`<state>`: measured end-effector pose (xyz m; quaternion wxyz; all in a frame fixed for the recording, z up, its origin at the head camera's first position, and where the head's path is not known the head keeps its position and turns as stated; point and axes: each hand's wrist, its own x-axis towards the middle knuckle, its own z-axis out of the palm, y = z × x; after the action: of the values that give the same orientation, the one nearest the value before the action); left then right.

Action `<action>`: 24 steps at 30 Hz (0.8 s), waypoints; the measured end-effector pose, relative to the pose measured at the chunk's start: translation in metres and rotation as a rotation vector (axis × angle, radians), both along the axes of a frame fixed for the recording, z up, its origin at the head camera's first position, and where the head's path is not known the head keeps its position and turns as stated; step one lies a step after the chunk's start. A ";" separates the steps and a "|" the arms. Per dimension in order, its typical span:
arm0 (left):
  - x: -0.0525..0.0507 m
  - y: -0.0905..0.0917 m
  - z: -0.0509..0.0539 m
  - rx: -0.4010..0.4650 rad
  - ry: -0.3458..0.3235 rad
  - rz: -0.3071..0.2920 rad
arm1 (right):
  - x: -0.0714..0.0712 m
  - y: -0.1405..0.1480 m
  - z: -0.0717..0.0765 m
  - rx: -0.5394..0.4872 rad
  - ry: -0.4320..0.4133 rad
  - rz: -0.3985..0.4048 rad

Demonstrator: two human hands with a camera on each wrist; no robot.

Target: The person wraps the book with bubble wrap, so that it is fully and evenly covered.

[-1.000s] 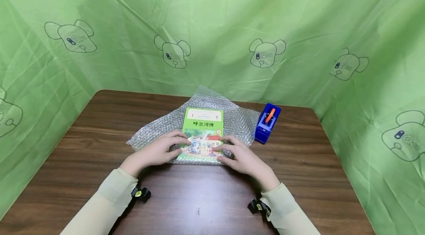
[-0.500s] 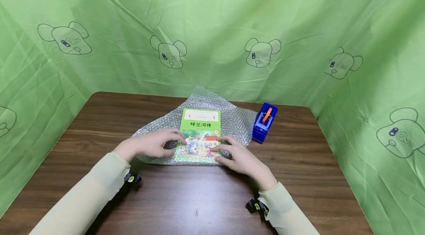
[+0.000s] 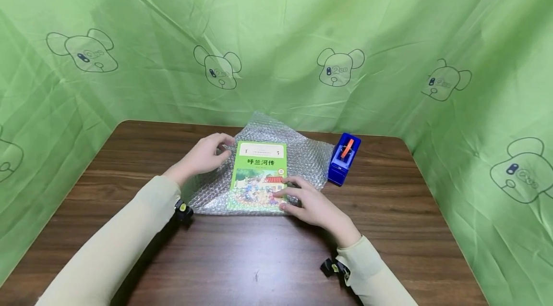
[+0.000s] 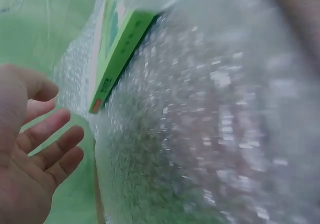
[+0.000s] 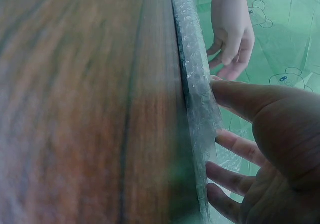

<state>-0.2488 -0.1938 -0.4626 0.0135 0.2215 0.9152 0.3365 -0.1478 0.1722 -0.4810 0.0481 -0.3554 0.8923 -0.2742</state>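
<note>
A green book [image 3: 260, 164] with an illustrated cover lies on a sheet of bubble wrap [image 3: 306, 152], and wrap covers its lower part. The left hand [image 3: 207, 154] is at the book's upper left, fingers loosely bent with nothing between them; in the left wrist view that hand [image 4: 35, 144] is spread beside the wrap, the book's green spine [image 4: 120, 59] near it. My right hand [image 3: 313, 204] rests with spread fingers on the wrapped lower right of the book. The right wrist view shows the right hand's fingers [image 5: 232, 146] against the folded wrap edge [image 5: 197, 84].
A blue tape dispenser [image 3: 343, 159] with an orange part stands just right of the wrap. Everything is on a brown wooden table [image 3: 259, 258]. Green cloth [image 3: 281, 18] with bear-head drawings hangs behind and at both sides.
The left hand has left the lower left of the book and moved up beside its top left corner. The right hand has stayed on the wrapped book.
</note>
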 end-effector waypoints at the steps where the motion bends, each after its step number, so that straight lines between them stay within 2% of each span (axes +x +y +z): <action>1: -0.004 0.000 0.000 0.027 -0.020 0.026 | 0.000 0.000 0.000 0.001 0.000 0.000; 4: -0.015 -0.001 0.000 0.094 -0.072 0.094 | 0.000 0.000 0.000 0.000 0.003 0.004; 9: -0.029 0.001 -0.005 0.137 -0.112 0.144 | 0.001 0.000 0.000 -0.005 0.015 0.006; 16: -0.046 0.009 -0.011 0.159 -0.153 0.170 | 0.002 -0.001 0.004 0.002 0.002 -0.002; 24: -0.057 0.020 -0.018 0.176 -0.207 0.175 | 0.002 -0.003 0.009 -0.008 -0.003 -0.009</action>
<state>-0.3053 -0.1739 -0.4806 0.0591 0.1053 0.8917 0.4363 -0.1462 0.1694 -0.4724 0.0468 -0.3511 0.8927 -0.2785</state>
